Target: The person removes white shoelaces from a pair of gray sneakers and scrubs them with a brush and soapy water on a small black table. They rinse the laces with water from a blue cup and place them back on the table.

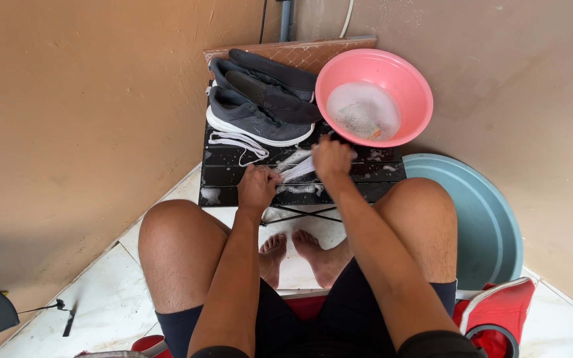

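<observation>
A soapy white shoelace point(298, 168) is stretched between a seated person's two hands, low over a small black slatted table point(233, 179) in a corner. The left hand point(258, 187) is closed in a fist around one end of the lace, knuckles up, resting on the table's near slats. The right hand point(331, 159) is curled shut over the other end, closer to a pink basin point(406, 79); its fingers are folded under, so exactly how they pinch the lace is hard to make out.

A second white lace point(237, 142) lies loose in loops on the table, just beside the left hand. Behind it sit two grey shoes with white soles point(254, 117), and what look like two dark insoles point(276, 83) lean across them. The one pink basin holds foamy water and rests on the table's far right corner. Foam patches dot the slats.

A pale blue tub point(492, 225) lies on the floor to the right, partly hidden by the person's knee. A red bag point(505, 308) is cut off at the lower edge.
</observation>
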